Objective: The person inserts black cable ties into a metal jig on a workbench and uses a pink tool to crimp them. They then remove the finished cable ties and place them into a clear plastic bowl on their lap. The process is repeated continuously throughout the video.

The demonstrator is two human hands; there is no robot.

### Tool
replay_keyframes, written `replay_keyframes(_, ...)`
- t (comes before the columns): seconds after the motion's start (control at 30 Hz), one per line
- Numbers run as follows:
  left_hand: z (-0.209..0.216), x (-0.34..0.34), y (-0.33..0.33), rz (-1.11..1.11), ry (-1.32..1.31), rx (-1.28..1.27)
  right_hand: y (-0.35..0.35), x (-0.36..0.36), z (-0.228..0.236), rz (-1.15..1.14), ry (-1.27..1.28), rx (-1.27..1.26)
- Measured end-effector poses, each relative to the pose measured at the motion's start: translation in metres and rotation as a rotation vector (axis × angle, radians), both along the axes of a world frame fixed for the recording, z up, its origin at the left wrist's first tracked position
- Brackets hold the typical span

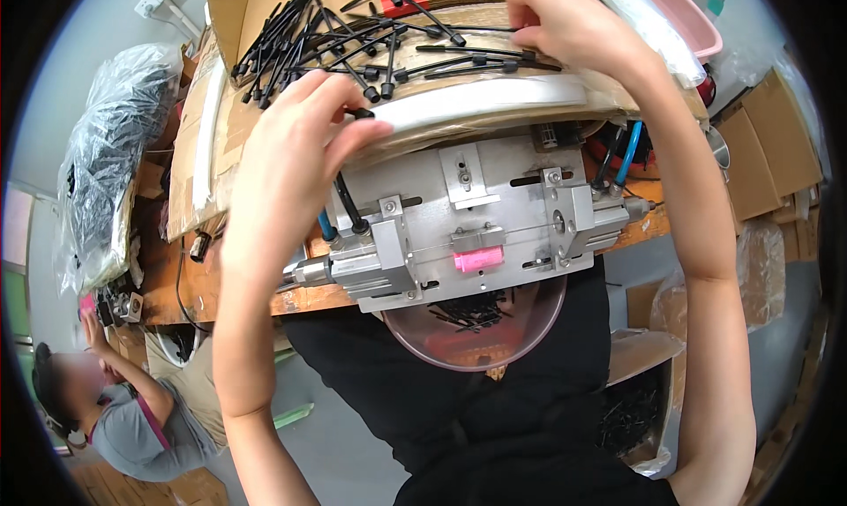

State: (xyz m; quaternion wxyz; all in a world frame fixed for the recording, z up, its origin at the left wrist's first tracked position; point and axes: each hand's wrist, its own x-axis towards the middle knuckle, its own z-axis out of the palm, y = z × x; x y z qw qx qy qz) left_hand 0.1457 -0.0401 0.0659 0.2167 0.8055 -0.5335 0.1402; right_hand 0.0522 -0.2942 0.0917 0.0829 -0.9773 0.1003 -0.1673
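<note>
A heap of thin black plastic rods with knobbed ends (291,52) lies on the cardboard at the far side. My left hand (304,140) is closed at the left of the white padded edge strip (494,98), with a black knobbed end showing between thumb and fingers. Farther right, my right hand (573,25) pinches at the end of a black rod on the cardboard; its curled fingers partly hide the grip. Nearer me stands a metal fixture (432,188) with two facing cylinder blocks and a pink piece (479,259) at its front middle.
Below the fixture, a clear bowl (415,352) holds black pieces. Blue and black hoses (628,153) rise beside the fixture. A box of black parts (631,413) stands at lower right, cartons (776,144) at right. Another person (150,418) works at lower left.
</note>
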Motion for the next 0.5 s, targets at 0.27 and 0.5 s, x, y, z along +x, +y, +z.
replay_keyframes(0.27,-0.040,-0.090,0.032,0.204,0.139,-0.313,-0.002,-0.053,0.027,-0.038,-0.203,-0.023)
replay_keyframes(0.5,-0.122,-0.177,0.028,0.085,0.236,-0.248,0.006,-0.094,-0.013,0.181,-0.502,1.000)
